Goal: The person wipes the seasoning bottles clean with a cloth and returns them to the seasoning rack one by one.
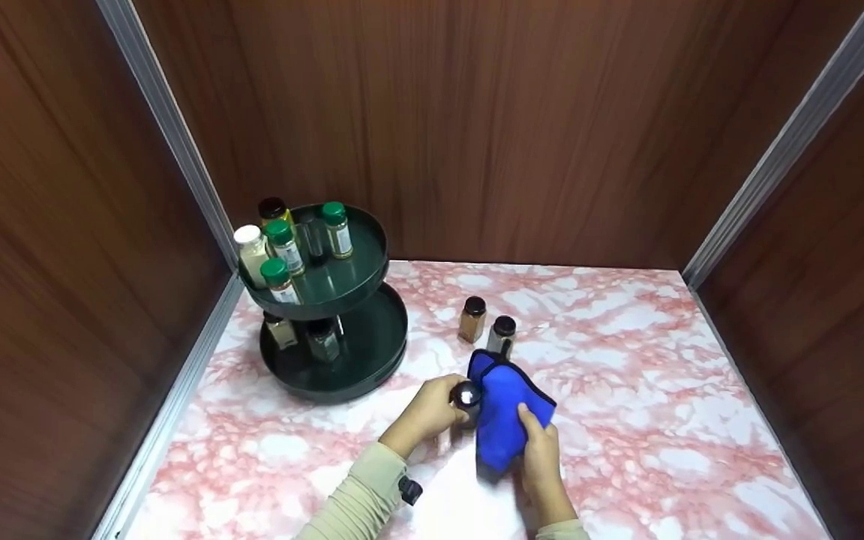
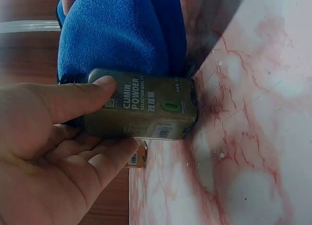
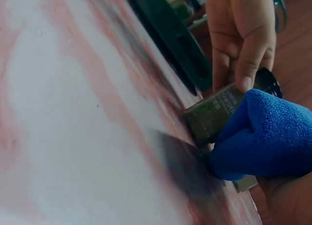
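Observation:
My left hand [image 1: 432, 409] grips a jar of cumin powder [image 2: 146, 105] with a dark cap, thumb on one side and fingers on the other. In the left wrist view its label faces the camera and its base is at or close to the tabletop. A blue cloth [image 1: 503, 412] with black edging is held by my right hand [image 1: 543, 450], thumb on top. The cloth lies against the side of the jar in the left wrist view. Just behind the cloth stands another dark-capped jar [image 1: 504, 330], partly hidden, and a brown-filled jar [image 1: 472, 321] is to its left.
A two-tier dark green turntable rack [image 1: 357, 277] stands at the left. Its upper tier carries several bottles, among them a green-capped one [image 1: 338, 231] and a white-capped one [image 1: 252, 251]. Jars also sit on the lower tier [image 1: 372, 352]. Wood-patterned walls [image 1: 477, 135] enclose the marbled tabletop [image 1: 627, 390].

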{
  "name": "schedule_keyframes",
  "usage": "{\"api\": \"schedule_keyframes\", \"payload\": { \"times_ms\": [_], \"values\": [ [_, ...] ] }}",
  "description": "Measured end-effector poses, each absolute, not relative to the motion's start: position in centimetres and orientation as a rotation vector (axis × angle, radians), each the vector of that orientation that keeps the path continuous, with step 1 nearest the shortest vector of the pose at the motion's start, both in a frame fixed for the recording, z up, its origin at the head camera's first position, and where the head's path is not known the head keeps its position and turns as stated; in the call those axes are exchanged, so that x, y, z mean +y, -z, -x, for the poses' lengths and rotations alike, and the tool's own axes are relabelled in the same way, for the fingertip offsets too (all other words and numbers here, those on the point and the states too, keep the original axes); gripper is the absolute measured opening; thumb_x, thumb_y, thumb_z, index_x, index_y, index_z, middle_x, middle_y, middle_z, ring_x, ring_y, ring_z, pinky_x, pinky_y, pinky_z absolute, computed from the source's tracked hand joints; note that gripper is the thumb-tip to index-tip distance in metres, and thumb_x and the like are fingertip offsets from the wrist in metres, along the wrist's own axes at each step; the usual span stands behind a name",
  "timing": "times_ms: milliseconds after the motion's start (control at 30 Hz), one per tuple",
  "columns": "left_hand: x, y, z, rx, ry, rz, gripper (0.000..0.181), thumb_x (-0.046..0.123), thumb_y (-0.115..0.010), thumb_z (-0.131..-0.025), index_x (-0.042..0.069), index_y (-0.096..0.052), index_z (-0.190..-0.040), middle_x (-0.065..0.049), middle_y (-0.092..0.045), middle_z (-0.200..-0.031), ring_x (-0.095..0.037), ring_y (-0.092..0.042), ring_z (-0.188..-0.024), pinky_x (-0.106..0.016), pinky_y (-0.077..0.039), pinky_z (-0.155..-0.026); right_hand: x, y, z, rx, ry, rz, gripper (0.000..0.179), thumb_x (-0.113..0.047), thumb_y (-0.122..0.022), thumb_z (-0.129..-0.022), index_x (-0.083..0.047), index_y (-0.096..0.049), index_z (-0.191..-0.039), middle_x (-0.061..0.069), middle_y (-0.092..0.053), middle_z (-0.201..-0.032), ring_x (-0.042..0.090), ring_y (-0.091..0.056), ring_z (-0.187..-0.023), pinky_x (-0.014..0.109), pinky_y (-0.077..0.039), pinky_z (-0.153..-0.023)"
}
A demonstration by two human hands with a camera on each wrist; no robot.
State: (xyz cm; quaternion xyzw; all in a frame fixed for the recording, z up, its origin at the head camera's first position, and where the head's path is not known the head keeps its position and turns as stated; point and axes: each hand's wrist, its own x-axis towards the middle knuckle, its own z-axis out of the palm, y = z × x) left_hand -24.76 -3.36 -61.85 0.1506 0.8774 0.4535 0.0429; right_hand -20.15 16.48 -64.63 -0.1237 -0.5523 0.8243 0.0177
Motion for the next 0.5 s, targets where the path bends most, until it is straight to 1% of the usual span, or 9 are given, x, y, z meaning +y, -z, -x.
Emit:
{"api": "schedule_keyframes", "payload": {
  "times_ms": [100,200,267,367,500],
  "values": [
    [-3.1,62.1,24.3,2.724,-1.374,-0.404,0.063,0.006,-0.087,-0.074,-0.001,-0.062,-0.131,-0.018,-0.068,-0.126,-0.032,-0.063,-0.118,-0.046,-0.049,-0.103,16.5,64.5,20.1,-1.682,-2.560,0.385,0.029,-0.026,-0.060,-0.103,0.001,-0.065,-0.113,0.005,-0.077,-0.094,0.018,-0.074,-0.088,0.033,-0.060,-0.082],
    [-2.7,62.5,23.7,2.800,-1.369,-0.298,0.079,0.023,-0.090,-0.075,-0.003,-0.053,-0.140,-0.020,-0.063,-0.131,-0.034,-0.060,-0.123,-0.047,-0.047,-0.106,16.6,64.4,20.2,-1.653,-2.547,0.375,0.030,-0.025,-0.059,-0.104,0.003,-0.064,-0.115,0.005,-0.076,-0.095,0.017,-0.073,-0.090,0.032,-0.060,-0.083],
    [-2.1,62.7,23.3,2.865,-1.370,-0.204,0.087,0.035,-0.090,-0.075,-0.003,-0.049,-0.142,-0.020,-0.060,-0.130,-0.035,-0.058,-0.122,-0.047,-0.048,-0.105,16.7,64.4,20.1,-1.658,-2.521,0.374,0.031,-0.025,-0.058,-0.104,0.003,-0.064,-0.115,0.004,-0.076,-0.096,0.017,-0.073,-0.090,0.032,-0.059,-0.083],
    [-1.3,63.0,22.8,2.977,-1.350,-0.053,0.092,0.048,-0.089,-0.073,-0.003,-0.048,-0.137,-0.018,-0.056,-0.122,-0.035,-0.057,-0.116,-0.047,-0.050,-0.100,16.8,64.4,20.2,-1.692,-2.463,0.381,0.032,-0.026,-0.058,-0.104,0.004,-0.064,-0.115,0.004,-0.075,-0.094,0.016,-0.073,-0.088,0.031,-0.059,-0.081],
    [-0.3,63.4,22.4,3.102,-1.259,0.077,0.087,0.059,-0.088,-0.069,-0.001,-0.053,-0.122,-0.013,-0.055,-0.110,-0.032,-0.057,-0.107,-0.045,-0.051,-0.093,16.9,64.2,20.1,-1.720,-2.389,0.420,0.031,-0.026,-0.061,-0.103,0.004,-0.065,-0.110,0.005,-0.075,-0.089,0.018,-0.072,-0.082,0.031,-0.060,-0.076]
  ]
}}
